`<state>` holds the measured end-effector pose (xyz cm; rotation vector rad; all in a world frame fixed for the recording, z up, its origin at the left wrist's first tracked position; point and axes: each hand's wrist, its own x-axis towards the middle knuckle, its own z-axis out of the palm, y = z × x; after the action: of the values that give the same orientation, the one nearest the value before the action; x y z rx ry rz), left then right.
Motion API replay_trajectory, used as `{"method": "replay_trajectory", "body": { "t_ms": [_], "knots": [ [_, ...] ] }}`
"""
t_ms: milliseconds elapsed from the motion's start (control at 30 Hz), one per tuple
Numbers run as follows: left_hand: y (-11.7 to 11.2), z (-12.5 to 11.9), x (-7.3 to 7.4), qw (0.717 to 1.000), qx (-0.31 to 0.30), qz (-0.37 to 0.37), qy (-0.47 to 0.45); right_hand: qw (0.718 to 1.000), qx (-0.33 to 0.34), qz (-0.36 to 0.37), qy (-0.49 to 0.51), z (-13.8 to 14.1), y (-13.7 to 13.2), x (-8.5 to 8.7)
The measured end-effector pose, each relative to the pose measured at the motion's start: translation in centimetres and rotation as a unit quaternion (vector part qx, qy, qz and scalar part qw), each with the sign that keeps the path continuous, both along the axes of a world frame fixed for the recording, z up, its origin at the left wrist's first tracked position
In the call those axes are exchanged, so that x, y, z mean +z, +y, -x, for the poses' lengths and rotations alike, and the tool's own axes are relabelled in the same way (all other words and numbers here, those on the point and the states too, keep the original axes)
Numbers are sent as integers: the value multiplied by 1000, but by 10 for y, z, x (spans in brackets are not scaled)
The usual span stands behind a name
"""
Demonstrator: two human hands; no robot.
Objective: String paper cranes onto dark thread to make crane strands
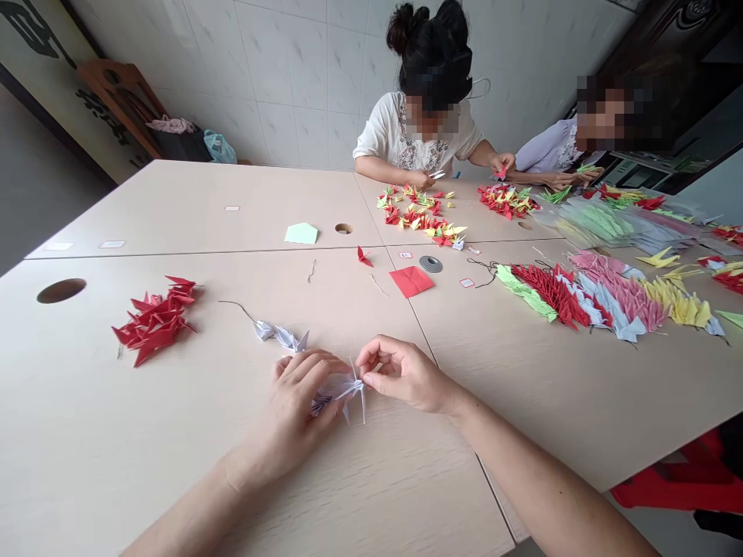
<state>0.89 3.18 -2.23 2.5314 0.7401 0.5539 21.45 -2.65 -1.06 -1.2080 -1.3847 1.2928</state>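
Observation:
A string of white paper cranes [284,337] lies on the table in front of me, its dark thread trailing to the upper left. My left hand [307,387] is closed over the lower part of this string, fingers wrapped around several folded cranes. At the string's right end, the thumb and index finger of my right hand [400,373] are pinched together, touching the tip of the last white crane. Whether they hold thread or paper there is too small to tell. To the left, a cluster of red paper cranes [156,319] rests apart from both hands.
A red paper square [412,281], a green paper piece [301,233] and a single red crane [364,257] lie ahead. Colourful crane strings [615,294] fill the right side. Across the table, two people [426,131] handle paper cranes. A round hole [61,291] opens at left.

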Motion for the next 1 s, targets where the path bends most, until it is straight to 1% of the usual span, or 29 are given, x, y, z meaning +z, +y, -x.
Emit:
{"method": "replay_trajectory", "body": {
  "t_ms": [133, 300, 433, 533, 667, 833, 1000],
  "knots": [
    [1, 0, 0, 1000, -2, -3, -1, 1000, -4, -8, -11, 3, -1, 1],
    [-2, -1, 1, 1000, -1, 8, 15, 999, -20, -18, -24, 5, 0, -2],
    [-4, -3, -2, 1000, 5, -2, 7, 999, -32, -25, -32, 8, -1, -4],
    [-5, -3, -4, 1000, 15, -6, 2, 999, -24, -22, -35, 10, -3, -3],
    [-4, -2, -3, 999, 33, -19, -5, 1000, -1, -7, -24, 9, -3, -2],
    [-3, -2, -1, 999, 40, -34, -2, 999, 25, 10, -26, 6, -2, -7],
    [-3, -3, -4, 998, 32, -46, -5, 998, 14, -6, -59, 8, -3, -11]
  ]
}}
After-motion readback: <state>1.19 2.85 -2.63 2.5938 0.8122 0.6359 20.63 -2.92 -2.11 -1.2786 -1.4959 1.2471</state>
